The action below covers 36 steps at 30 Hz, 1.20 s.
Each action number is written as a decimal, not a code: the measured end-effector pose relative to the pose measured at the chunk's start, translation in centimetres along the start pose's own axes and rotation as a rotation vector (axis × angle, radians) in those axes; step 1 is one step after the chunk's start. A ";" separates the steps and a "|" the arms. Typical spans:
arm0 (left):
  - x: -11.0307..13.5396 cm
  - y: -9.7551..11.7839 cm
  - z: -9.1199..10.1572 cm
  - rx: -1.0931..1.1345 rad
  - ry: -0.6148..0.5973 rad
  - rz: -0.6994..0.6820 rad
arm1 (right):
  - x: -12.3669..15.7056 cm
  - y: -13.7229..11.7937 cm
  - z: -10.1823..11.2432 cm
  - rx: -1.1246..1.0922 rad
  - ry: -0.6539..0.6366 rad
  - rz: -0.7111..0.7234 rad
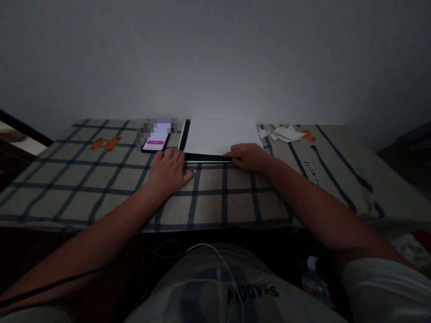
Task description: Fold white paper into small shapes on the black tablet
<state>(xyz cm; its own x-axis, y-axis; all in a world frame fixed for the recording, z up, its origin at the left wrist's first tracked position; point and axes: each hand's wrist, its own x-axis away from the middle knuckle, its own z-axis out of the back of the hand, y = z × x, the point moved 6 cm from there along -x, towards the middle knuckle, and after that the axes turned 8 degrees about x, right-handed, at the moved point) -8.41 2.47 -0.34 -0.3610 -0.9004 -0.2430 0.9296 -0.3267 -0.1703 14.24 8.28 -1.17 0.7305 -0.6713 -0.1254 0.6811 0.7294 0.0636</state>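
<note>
A flat white sheet or board (220,134) lies against the wall side of the table. One black strip (184,135) runs along its left side, and another black strip (205,157) runs along its near edge. My right hand (249,157) is closed at the near right corner, its fingertips pinching the right end of the near strip. At the near left corner lies my left hand (168,168), palm down with the thumb spread, fingertips touching the strip's left end. Whether the strips are stuck down, I cannot tell.
A lit phone (156,138) lies left of the sheet, partly blurred out. Crumpled white paper scraps (285,133) sit to the right. A checked cloth (208,202) covers the table. A white cable (215,251) crosses my lap, and a clear bottle (314,280) stands below right.
</note>
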 end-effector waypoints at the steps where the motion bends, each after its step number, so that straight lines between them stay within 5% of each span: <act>1: 0.0 0.0 0.0 -0.012 0.005 0.000 | 0.0 0.0 0.0 -0.001 0.002 0.001; 6: 0.2 0.3 0.4 -0.037 0.056 -0.018 | 0.0 -0.1 0.1 -0.003 0.017 0.007; 12: -0.3 1.7 -0.5 0.100 -0.002 -0.353 | 0.1 -0.2 0.0 0.008 0.039 0.004; 26: -0.9 0.9 -1.6 0.207 -0.058 -0.350 | 1.0 2.4 1.3 -0.053 -0.014 -0.060; 36: -4.1 3.3 1.2 0.087 -0.106 -0.314 | 1.3 4.1 1.4 -0.008 -0.008 -0.171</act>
<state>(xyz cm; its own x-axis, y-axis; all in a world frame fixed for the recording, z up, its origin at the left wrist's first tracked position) -3.73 4.72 1.26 -0.6250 -0.7754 -0.0903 0.7789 -0.6117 -0.1379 18.08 10.21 0.27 0.6040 -0.7869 -0.1263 0.7954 0.6051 0.0337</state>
